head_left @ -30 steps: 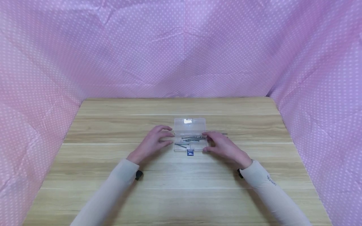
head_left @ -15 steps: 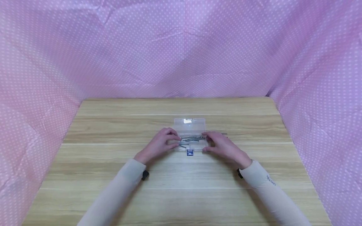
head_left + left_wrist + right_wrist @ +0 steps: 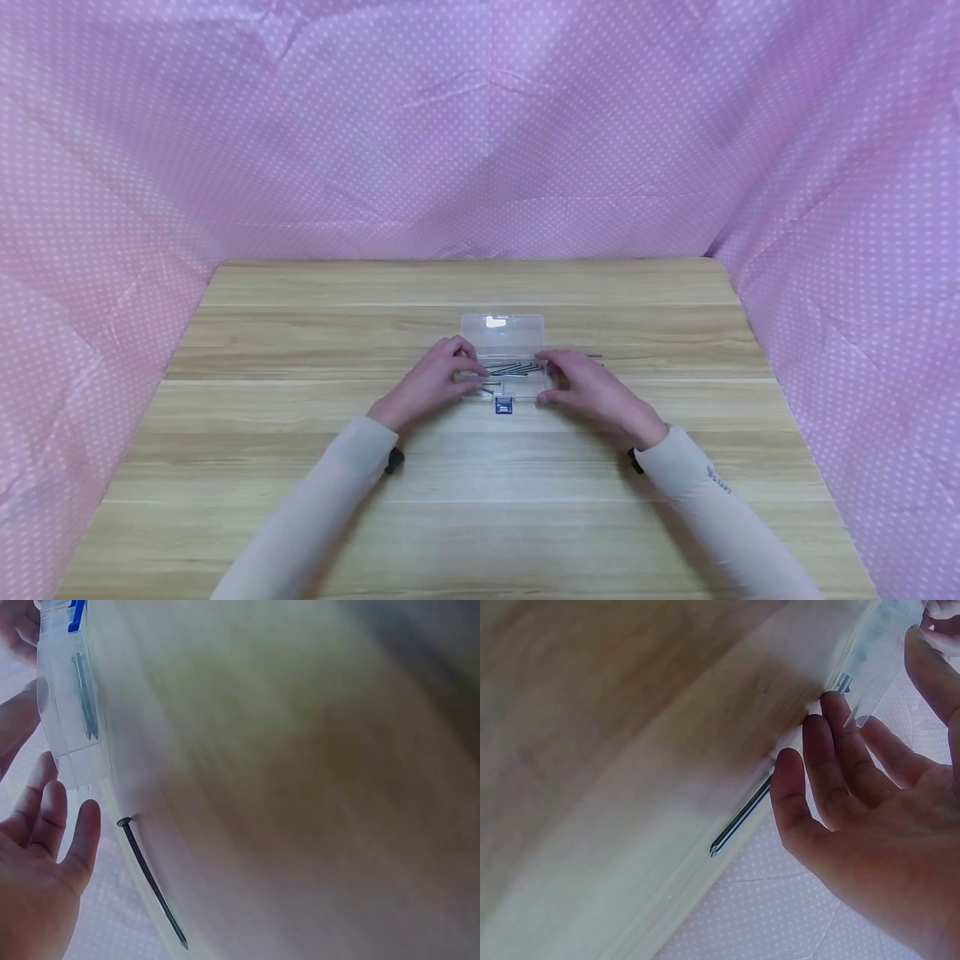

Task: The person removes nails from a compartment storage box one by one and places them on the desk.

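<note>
A clear plastic compartment box point(image 3: 528, 388), its lid point(image 3: 517, 337) folded back, lies mid-table. Several steel nails point(image 3: 513, 369) are piled in its rear compartment, more nails point(image 3: 491, 384) in the front left one. My right hand point(image 3: 588, 387) holds the box's right end, thumb at the front edge and fingers at the back. My left hand point(image 3: 431, 379) reaches over the left end, index finger and thumb apart above the nails. In the left wrist view its other fingers point(image 3: 86, 832) extend beside the box, nearly straight. Nothing shows between them.
On the wooden table point(image 3: 495, 517) a loose nail point(image 3: 154, 885) lies near my left hand. Another nail point(image 3: 741, 817) lies beside my right hand, partly hidden by it. A blue tag point(image 3: 503, 406) sits at the box front. Pink dotted cloth point(image 3: 480, 150) surrounds the table.
My left hand has moved right, from just beside the box to over its left end, covering part of the nails there. My right hand has stayed in place.
</note>
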Action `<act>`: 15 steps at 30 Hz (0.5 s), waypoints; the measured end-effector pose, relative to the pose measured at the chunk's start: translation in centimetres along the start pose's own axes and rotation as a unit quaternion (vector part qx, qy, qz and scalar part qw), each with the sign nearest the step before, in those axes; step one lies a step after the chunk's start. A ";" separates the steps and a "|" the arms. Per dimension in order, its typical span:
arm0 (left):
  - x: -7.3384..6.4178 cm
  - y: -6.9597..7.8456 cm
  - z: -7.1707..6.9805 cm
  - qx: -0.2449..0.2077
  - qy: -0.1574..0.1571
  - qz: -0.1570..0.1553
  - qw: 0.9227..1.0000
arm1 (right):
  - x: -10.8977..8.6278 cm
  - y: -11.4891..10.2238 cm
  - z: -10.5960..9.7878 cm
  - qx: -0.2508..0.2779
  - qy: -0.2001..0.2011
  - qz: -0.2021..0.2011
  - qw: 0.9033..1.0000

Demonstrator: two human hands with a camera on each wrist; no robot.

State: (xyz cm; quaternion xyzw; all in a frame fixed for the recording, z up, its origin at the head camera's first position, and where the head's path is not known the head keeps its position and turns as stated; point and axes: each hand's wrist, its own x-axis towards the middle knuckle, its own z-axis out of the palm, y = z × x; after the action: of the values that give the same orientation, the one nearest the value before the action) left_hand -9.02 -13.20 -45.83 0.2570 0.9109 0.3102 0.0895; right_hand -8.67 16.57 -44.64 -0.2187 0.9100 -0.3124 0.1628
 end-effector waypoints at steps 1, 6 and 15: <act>0.0 0.0 0.0 -0.002 0.001 0.003 1.000 | 0.0 0.0 0.0 0.002 -0.001 0.002 1.000; 0.2 0.0 0.1 -0.001 0.009 0.040 0.999 | 0.1 0.0 0.1 0.007 -0.004 0.008 1.000; 0.6 0.1 0.2 0.045 0.010 0.042 0.998 | 0.0 -0.1 0.1 0.011 -0.006 0.012 1.000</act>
State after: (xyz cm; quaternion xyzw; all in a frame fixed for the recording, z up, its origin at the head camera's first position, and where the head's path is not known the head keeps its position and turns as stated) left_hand -9.38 -12.72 -45.90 0.2959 0.9132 0.2748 0.0556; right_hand -8.64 16.47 -44.62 -0.2081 0.9079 -0.3195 0.1743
